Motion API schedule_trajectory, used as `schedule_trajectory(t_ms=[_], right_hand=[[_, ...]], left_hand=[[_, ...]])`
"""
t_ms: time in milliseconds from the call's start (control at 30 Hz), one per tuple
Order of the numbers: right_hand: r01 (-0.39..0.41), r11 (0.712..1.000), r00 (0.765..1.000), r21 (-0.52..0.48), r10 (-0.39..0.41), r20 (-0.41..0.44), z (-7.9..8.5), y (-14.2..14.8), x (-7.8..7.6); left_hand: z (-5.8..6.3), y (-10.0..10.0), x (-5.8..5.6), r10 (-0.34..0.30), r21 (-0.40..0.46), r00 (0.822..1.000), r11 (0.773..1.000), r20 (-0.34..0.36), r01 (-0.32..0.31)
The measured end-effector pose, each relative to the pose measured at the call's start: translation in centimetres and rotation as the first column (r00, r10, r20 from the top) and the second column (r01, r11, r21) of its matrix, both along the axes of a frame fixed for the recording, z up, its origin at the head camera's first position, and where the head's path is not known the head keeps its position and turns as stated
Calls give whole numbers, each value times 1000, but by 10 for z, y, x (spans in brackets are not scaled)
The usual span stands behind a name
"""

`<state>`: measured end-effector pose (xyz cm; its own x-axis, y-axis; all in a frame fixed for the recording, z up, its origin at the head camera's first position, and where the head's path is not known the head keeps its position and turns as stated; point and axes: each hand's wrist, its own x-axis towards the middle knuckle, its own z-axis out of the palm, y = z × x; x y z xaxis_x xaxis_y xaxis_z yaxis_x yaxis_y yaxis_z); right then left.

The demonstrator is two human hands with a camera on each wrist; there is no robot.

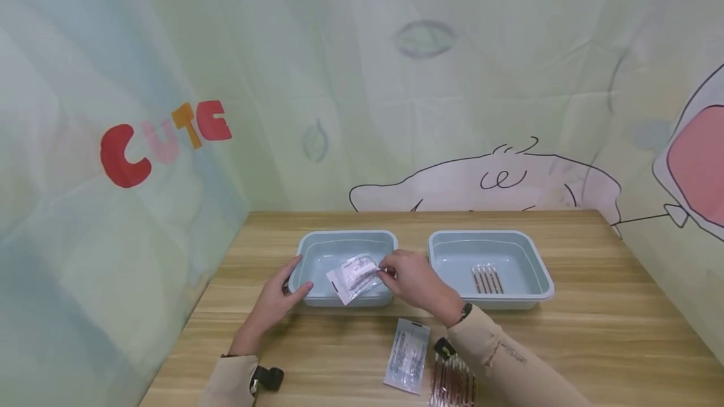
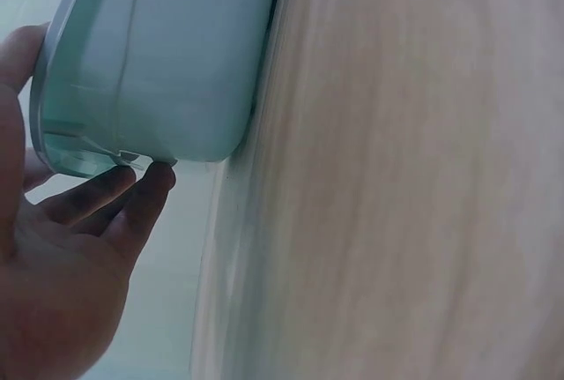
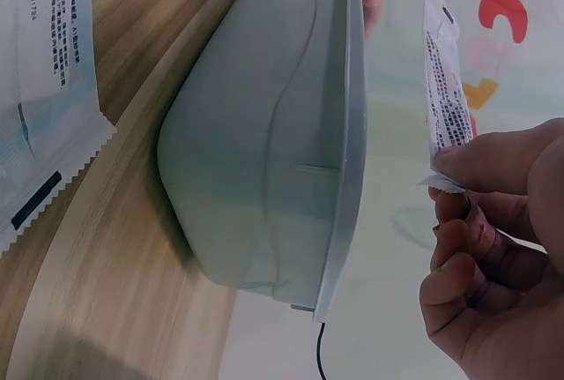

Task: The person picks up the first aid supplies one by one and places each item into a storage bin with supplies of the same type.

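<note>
My right hand (image 1: 415, 278) pinches a small white printed packet (image 1: 356, 277) by one end, above the left light-blue plastic basin (image 1: 305, 240). In the right wrist view, thumb and fingers of the right hand (image 3: 502, 239) close on the lower end of the packet (image 3: 448, 89), which stands above the basin's rim (image 3: 354, 124). My left hand (image 1: 274, 300) grips that basin at its left end. The left wrist view shows the left hand (image 2: 75, 248) with its thumb at the rim and its fingers against the outside of the basin (image 2: 167, 63).
Beside it stands a second light-blue basin (image 1: 537, 269), with several cotton swabs (image 1: 488, 279) lying in it. A flat white packet (image 1: 407, 357) and a bundle of swabs (image 1: 451, 383) lie on the wooden table (image 1: 334, 357) in front. A printed cloth backdrop (image 1: 362, 80) hangs behind.
</note>
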<state>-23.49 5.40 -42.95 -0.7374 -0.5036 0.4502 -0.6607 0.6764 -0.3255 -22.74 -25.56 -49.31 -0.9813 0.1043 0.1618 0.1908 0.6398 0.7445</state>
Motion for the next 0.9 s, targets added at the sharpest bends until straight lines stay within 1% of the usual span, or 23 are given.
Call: schedule_trajectory(t_ms=[100, 200, 400, 667, 900], right_hand=[[13, 1000, 1000, 10, -13, -22, -2, -2, -2], [25, 1000, 999, 15, -25, -27, -4, -4, -5], [49, 998, 999, 26, -49, 0, -7, -6, -7], [58, 998, 998, 32, -59, 26, -8, -7, -9], [104, 994, 993, 46, -106, 51, -9, -10, -12]], left_hand=[[-2, -1, 0, 3, 2, 1000, 1000, 5, -3], [-3, -1, 0, 6, 1, 1000, 1000, 7, -6], [-2, -1, -1, 12, -6, 1000, 1000, 18, -12], [-2, -1, -2, 10, -10, 1000, 1000, 20, -10], [-2, 0, -1, 9, -2, 1000, 1000, 24, -9]])
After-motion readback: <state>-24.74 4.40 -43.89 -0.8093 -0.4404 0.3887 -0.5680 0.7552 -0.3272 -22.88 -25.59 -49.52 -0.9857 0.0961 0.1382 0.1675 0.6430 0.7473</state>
